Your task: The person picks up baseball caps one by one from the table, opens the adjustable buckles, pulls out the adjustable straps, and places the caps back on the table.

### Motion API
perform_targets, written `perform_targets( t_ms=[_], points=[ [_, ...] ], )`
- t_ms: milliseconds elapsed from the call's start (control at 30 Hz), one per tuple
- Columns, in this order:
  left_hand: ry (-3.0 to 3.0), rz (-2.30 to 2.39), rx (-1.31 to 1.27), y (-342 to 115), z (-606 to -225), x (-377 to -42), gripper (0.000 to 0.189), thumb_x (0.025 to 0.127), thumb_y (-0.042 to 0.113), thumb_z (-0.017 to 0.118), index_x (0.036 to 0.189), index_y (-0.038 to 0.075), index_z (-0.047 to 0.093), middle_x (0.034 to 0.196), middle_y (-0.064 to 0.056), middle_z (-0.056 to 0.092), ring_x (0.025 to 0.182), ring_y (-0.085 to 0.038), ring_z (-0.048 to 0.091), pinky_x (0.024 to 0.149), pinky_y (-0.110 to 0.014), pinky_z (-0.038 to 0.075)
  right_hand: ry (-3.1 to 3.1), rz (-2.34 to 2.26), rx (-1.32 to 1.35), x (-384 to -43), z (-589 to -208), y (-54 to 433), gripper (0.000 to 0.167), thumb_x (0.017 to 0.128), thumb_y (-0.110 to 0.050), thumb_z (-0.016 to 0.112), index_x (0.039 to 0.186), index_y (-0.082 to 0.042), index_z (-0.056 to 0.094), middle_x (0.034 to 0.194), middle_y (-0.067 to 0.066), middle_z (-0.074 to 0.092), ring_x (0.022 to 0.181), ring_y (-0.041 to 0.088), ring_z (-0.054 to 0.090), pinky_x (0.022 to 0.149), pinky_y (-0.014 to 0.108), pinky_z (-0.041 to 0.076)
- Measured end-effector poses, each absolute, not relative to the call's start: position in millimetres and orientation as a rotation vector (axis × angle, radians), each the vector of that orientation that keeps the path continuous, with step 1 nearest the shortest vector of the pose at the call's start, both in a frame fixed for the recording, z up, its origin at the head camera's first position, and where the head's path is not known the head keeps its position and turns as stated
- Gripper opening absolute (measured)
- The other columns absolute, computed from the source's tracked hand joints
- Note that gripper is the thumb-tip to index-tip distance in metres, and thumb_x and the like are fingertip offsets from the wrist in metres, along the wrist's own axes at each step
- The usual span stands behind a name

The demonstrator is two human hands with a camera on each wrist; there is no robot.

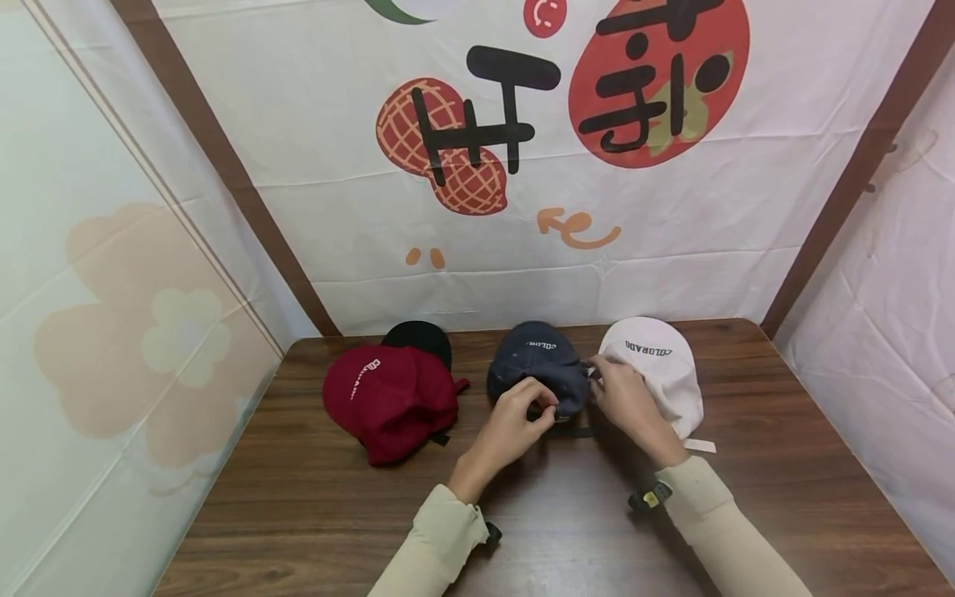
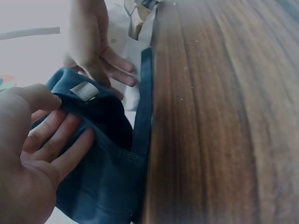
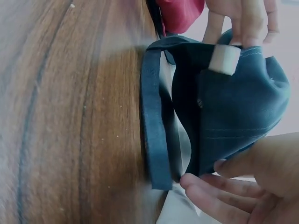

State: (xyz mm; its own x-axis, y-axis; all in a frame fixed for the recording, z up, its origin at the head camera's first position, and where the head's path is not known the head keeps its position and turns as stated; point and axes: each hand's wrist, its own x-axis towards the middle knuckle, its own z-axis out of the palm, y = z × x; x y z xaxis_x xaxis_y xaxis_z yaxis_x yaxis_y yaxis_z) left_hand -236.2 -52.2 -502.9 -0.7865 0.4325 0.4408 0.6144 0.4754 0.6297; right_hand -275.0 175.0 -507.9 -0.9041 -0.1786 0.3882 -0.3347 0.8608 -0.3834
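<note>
A navy baseball cap [image 1: 533, 356] lies at the middle of the table's back, its lettered front facing the wall. My left hand [image 1: 518, 414] pinches the near back edge, close to a small white label [image 2: 85, 91] inside, with the thumb on one side and fingers on the other. On the cap's right edge, the thumb and fingertips of my right hand [image 1: 625, 396] pinch the fabric. The loose navy back strap [image 3: 152, 116] hangs unfastened along the tabletop. Right beside the right hand sits a white cap [image 1: 656, 352], partly covered by it.
A dark red cap [image 1: 391, 398] lies to the left, overlapping a black cap [image 1: 421, 336] behind it. The white cap's strap [image 1: 700, 445] sticks out toward the near side. The wooden table [image 1: 336, 531] ends at a printed white cloth wall [image 1: 313, 207].
</note>
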Motion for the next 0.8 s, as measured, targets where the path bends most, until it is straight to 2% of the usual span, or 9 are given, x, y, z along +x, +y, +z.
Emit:
perform_targets(
  t_ms=[200, 300, 567, 800],
  points=[
    [-2.603, -1.145, -0.933, -53.6, -508.6, -238.0, 0.005, 0.101, 0.010, 0.072, 0.105, 0.013, 0.073, 0.105, 0.000, 0.070, 0.093, -0.011, 0.067, 0.084, -0.027, 0.059, -2.696, 0.625, 0.384, -272.5, -507.5, 173.6, 0.041, 0.095, -0.005, 0.075, 0.135, -0.009, 0.068, 0.124, 0.016, 0.072, 0.103, 0.038, 0.073, 0.085, 0.057, 0.059],
    [-2.649, -1.130, -0.937, -53.8, -510.1, -238.3, 0.005, 0.101, 0.011, 0.074, 0.104, 0.015, 0.074, 0.104, 0.001, 0.071, 0.091, -0.009, 0.066, 0.083, -0.026, 0.059, -2.699, 0.635, 0.375, -271.6, -507.2, 172.8, 0.044, 0.095, -0.007, 0.075, 0.138, -0.010, 0.067, 0.128, 0.015, 0.070, 0.107, 0.039, 0.072, 0.087, 0.059, 0.058],
    [-2.695, -1.109, -0.937, -53.3, -511.8, -238.2, 0.007, 0.099, 0.010, 0.075, 0.102, 0.016, 0.075, 0.101, 0.002, 0.072, 0.090, -0.007, 0.066, 0.082, -0.022, 0.057, -2.725, 0.631, 0.371, -269.8, -506.0, 172.2, 0.043, 0.094, -0.007, 0.075, 0.137, -0.012, 0.069, 0.126, 0.014, 0.071, 0.096, 0.035, 0.072, 0.083, 0.056, 0.058],
    [-2.706, -1.114, -0.932, -53.4, -511.7, -237.5, 0.004, 0.101, 0.013, 0.073, 0.104, 0.015, 0.075, 0.103, 0.002, 0.072, 0.091, -0.007, 0.066, 0.084, -0.023, 0.057, -2.728, 0.639, 0.376, -268.7, -506.3, 173.4, 0.041, 0.095, -0.009, 0.075, 0.135, -0.011, 0.069, 0.127, 0.011, 0.071, 0.101, 0.035, 0.073, 0.085, 0.056, 0.059]
  ],
)
